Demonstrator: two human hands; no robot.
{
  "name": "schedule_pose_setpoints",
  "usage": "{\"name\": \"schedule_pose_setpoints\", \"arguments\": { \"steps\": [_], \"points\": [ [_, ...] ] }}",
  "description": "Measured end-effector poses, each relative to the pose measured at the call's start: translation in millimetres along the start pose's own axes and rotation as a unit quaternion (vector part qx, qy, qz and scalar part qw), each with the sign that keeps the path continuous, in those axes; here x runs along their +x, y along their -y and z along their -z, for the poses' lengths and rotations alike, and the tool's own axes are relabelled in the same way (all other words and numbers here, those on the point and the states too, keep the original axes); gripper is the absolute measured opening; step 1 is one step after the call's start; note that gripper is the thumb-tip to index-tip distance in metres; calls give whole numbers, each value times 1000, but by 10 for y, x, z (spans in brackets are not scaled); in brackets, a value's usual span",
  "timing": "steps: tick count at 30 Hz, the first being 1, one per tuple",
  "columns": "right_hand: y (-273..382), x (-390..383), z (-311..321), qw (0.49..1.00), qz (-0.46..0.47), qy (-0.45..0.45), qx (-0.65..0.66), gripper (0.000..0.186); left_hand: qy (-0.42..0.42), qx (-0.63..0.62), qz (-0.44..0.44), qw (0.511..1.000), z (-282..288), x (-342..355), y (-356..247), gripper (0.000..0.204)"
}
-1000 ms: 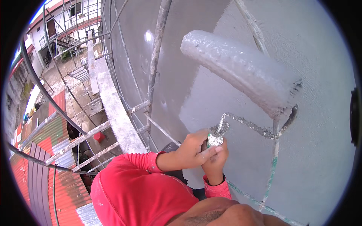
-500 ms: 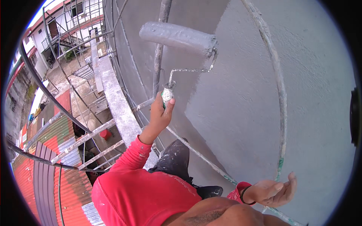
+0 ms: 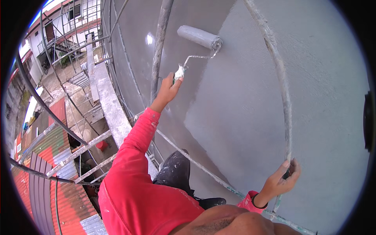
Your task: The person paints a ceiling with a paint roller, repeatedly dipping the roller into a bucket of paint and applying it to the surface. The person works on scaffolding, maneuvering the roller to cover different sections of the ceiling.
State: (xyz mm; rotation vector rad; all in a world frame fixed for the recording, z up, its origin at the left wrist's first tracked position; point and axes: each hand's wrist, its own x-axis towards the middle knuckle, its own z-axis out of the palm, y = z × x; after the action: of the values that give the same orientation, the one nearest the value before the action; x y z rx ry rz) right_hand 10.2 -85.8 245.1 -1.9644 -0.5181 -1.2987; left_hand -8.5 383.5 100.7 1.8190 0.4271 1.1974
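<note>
My left hand is closed around the paint-spattered handle of a paint roller, arm stretched out. The grey, paint-loaded sleeve lies at the wall, near the border between a darker, smoother grey area and a paler, rougher one; whether it touches cannot be made out. Lower right, my right hand has its fingers wrapped round an upright scaffold pole, which is smeared with grey and green paint. Something small and dark shows between those fingers.
Another scaffold pole stands left of the roller, and a diagonal brace crosses low before the wall. A narrow plank runs along the scaffold. Far below lie corrugated roofs, a red bucket and a yard.
The roller has moved away from me toward the wall as my left arm stretched out. My right hand, open before, has risen and closed on the scaffold pole.
</note>
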Motion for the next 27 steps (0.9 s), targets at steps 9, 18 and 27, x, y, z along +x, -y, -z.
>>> {"name": "schedule_pose_setpoints", "arguments": {
  "steps": [9,18,27],
  "points": [
    [-20,-47,3,1000,2,8,-9,34,25,-68,10,997,28,688,-202,35],
    [-23,-34,3,1000,6,0,-18,34,-10,9,-68,998,251,1533,-1074,42],
    [19,11,15,999,34,-8,-18,29,-35,48,-108,992,336,2209,-1798,58]
  ]
}}
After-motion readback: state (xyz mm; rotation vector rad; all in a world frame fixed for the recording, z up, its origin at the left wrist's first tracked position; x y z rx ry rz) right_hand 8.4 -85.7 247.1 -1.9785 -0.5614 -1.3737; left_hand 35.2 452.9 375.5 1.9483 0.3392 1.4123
